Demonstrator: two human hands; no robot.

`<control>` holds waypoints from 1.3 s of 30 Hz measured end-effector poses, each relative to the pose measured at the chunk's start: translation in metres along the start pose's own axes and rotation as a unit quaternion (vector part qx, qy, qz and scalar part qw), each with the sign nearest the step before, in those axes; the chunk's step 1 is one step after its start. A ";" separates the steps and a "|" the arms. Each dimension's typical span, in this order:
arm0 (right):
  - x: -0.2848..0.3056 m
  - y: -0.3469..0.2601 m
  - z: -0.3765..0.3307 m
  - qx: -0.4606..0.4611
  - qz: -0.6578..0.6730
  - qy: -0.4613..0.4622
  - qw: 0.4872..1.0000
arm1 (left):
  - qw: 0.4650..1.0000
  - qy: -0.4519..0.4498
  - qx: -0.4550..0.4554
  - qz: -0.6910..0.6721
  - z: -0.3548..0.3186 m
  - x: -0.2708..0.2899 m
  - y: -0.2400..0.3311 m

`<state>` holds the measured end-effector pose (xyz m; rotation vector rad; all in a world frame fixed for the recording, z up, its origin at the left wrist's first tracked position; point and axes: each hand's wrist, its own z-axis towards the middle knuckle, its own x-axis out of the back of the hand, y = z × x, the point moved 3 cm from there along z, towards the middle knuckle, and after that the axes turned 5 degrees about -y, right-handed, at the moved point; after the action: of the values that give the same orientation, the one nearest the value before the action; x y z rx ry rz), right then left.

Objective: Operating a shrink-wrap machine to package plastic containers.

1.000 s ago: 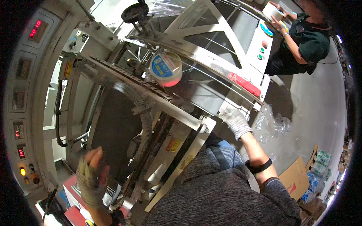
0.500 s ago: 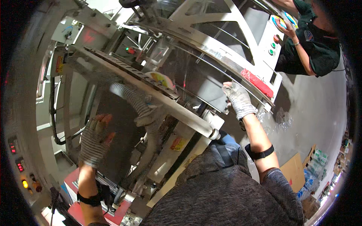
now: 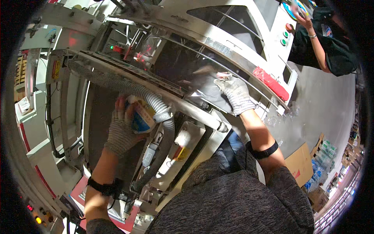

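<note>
The left hand, in a grey knitted glove with bare fingertips, is at a round labelled pack, its fingers along the left side and its thumb by the lower edge; the grip is spread about the pack, but I cannot tell whether it clasps it firmly. The pack, marked in blue, yellow and white, sits just below the ribbed grey hose, which curves down over its upper right side, with a dark surface behind. The right hand, gloved alike, is raised over the grey conveyor belt, fingers bent and fingertips blurred, so I cannot tell whether its grip is clenched on anything. Between the two hands a pale metal bar runs slantwise. Beyond the right hand, the white machine frame carries a red wrapped bundle, while a red button and two green buttons are set in its panel. At the upper right, a co-worker in a dark shirt has one blurred hand near a blue and yellow disc. Clear film scraps lie on the grey floor, and an opened cardboard box is at the lower right
</note>
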<state>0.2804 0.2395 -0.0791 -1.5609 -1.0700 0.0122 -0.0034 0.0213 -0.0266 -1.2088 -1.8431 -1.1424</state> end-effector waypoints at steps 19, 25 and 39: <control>-0.045 0.045 0.036 0.014 -0.404 -0.057 0.913 | 0.994 0.094 -0.005 0.054 -0.007 -0.020 0.000; -0.022 0.033 0.029 0.108 -0.156 -0.063 0.980 | 0.993 0.069 0.049 0.080 -0.093 -0.027 -0.032; -0.003 0.041 -0.159 0.183 -0.254 -0.181 0.932 | 0.906 0.264 0.167 -0.287 -0.234 0.093 0.070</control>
<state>0.3900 0.1179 -0.0626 -0.9310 -1.6381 0.1442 0.0402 -0.1440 0.1710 -0.1171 -1.8838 -1.2263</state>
